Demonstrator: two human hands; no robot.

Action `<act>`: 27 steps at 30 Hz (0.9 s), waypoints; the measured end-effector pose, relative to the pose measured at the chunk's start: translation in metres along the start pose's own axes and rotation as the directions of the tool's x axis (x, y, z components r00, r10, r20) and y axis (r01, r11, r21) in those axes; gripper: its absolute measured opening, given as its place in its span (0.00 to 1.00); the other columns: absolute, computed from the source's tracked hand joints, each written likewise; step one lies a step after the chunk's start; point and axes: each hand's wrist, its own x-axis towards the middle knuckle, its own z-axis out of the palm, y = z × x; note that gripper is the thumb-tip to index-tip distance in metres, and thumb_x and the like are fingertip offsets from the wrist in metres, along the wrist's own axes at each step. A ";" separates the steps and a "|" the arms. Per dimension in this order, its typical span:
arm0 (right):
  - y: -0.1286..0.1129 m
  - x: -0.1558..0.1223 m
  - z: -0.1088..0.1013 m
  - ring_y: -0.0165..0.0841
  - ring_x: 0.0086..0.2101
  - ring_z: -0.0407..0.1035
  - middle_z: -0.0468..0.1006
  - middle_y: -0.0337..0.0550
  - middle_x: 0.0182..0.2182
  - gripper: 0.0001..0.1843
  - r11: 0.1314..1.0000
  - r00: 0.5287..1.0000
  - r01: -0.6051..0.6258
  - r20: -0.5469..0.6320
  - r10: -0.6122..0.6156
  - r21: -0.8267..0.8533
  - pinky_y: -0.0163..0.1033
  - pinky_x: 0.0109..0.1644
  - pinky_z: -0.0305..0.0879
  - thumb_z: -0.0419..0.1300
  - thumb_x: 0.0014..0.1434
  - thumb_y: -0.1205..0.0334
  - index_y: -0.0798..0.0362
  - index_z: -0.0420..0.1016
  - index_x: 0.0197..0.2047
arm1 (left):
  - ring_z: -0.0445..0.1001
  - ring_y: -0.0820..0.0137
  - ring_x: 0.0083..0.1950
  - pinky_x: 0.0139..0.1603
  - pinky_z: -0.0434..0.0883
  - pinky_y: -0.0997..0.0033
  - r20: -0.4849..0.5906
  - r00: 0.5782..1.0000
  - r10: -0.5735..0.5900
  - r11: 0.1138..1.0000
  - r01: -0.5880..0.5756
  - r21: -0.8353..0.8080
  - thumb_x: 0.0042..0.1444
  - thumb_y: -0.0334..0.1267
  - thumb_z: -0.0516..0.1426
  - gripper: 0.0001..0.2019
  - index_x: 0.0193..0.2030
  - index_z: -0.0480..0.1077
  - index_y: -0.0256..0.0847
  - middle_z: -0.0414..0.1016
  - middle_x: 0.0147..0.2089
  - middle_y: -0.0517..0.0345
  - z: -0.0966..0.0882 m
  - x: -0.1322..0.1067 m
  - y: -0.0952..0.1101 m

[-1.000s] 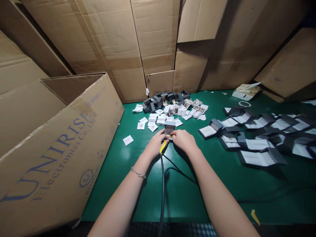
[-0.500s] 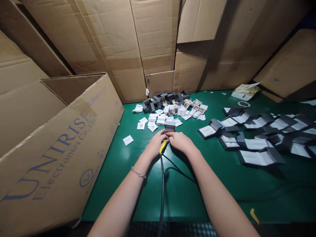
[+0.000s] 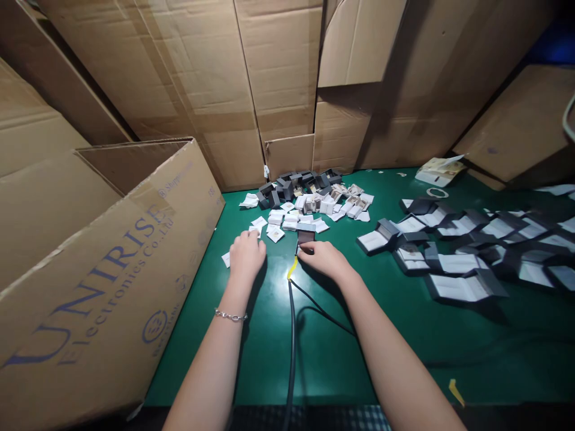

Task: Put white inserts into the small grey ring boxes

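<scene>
In the head view my right hand is closed around the near end of a small dark jewellery box, which has its lid raised. Fingers hide part of the box. Away to the left, my left hand has its bent fingertips on a small white card, mostly covered by them. A yellow strip runs from beside the box down to a black cable. Just beyond the hands lie several white cards and packets.
Dark boxes are heaped at the back of the green table. Several open boxes with white linings spread across the right. A large printed carton flanks the left, and cardboard walls the back. A yellow scrap lies front right.
My left hand has left the dark box and moved left to the white card. My right hand stays at the box. The view has shifted slightly.
</scene>
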 end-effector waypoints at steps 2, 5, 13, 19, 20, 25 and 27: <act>0.003 0.001 0.000 0.36 0.43 0.70 0.77 0.38 0.44 0.20 1.000 1.000 0.024 -0.016 -0.024 -0.005 0.35 0.40 0.63 0.51 0.54 0.46 0.41 0.75 0.45 | 0.66 0.51 0.51 0.47 0.67 0.50 0.078 0.991 -0.107 0.990 0.099 0.103 0.54 0.33 0.46 0.17 0.50 0.66 0.37 0.67 0.49 0.40 -0.006 -0.002 -0.005; 0.005 0.002 0.000 0.36 0.44 0.70 0.77 0.38 0.45 0.20 1.000 1.000 0.007 -0.023 -0.008 -0.026 0.35 0.40 0.63 0.55 0.51 0.46 0.41 0.74 0.46 | 0.60 0.48 0.56 0.47 0.65 0.43 0.195 0.952 -0.236 0.968 0.212 0.136 0.53 0.29 0.44 0.20 0.52 0.64 0.38 0.62 0.56 0.39 -0.007 -0.005 -0.007; 0.005 0.005 0.001 0.38 0.45 0.69 0.76 0.39 0.46 0.21 1.000 1.000 -0.025 0.006 0.025 -0.004 0.37 0.42 0.63 0.57 0.49 0.49 0.43 0.73 0.47 | 0.60 0.49 0.57 0.49 0.66 0.48 0.247 0.958 -0.146 0.989 0.132 0.071 0.52 0.26 0.44 0.26 0.59 0.56 0.39 0.59 0.60 0.39 0.004 -0.007 -0.001; 0.004 0.003 0.001 0.34 0.42 0.70 0.78 0.39 0.43 0.20 0.994 0.995 0.060 0.071 -0.067 0.096 0.32 0.41 0.62 0.57 0.50 0.46 0.46 0.76 0.42 | 0.62 0.52 0.57 0.51 0.65 0.51 0.217 0.976 -0.016 1.000 0.021 -0.021 0.52 0.28 0.44 0.27 0.60 0.56 0.42 0.60 0.61 0.44 0.008 -0.005 0.008; 0.002 0.002 0.001 0.34 0.41 0.71 0.78 0.39 0.41 0.20 0.994 0.995 0.065 0.071 -0.072 0.090 0.32 0.39 0.62 0.56 0.51 0.45 0.46 0.77 0.41 | 0.61 0.52 0.57 0.51 0.65 0.50 0.214 0.977 -0.009 0.999 0.015 -0.028 0.52 0.29 0.45 0.27 0.60 0.57 0.42 0.60 0.61 0.44 0.009 -0.005 0.009; -0.010 -0.004 -0.003 0.33 0.38 0.71 0.79 0.38 0.37 0.16 0.992 0.996 0.082 -0.018 -0.084 -0.096 0.32 0.35 0.60 0.50 0.58 0.50 0.44 0.77 0.38 | 0.59 0.53 0.60 0.54 0.63 0.50 0.150 0.989 -0.010 0.999 0.016 -0.040 0.52 0.30 0.46 0.24 0.58 0.60 0.43 0.58 0.62 0.45 0.014 -0.006 0.014; -0.013 -0.005 -0.004 0.33 0.37 0.71 0.79 0.39 0.36 0.16 0.982 0.994 0.089 -0.053 -0.099 -0.166 0.33 0.35 0.60 0.48 0.59 0.54 0.43 0.77 0.39 | 0.56 0.53 0.62 0.56 0.61 0.50 0.080 0.997 0.003 0.999 0.000 -0.036 0.52 0.31 0.47 0.23 0.57 0.62 0.42 0.56 0.63 0.45 0.017 -0.007 0.015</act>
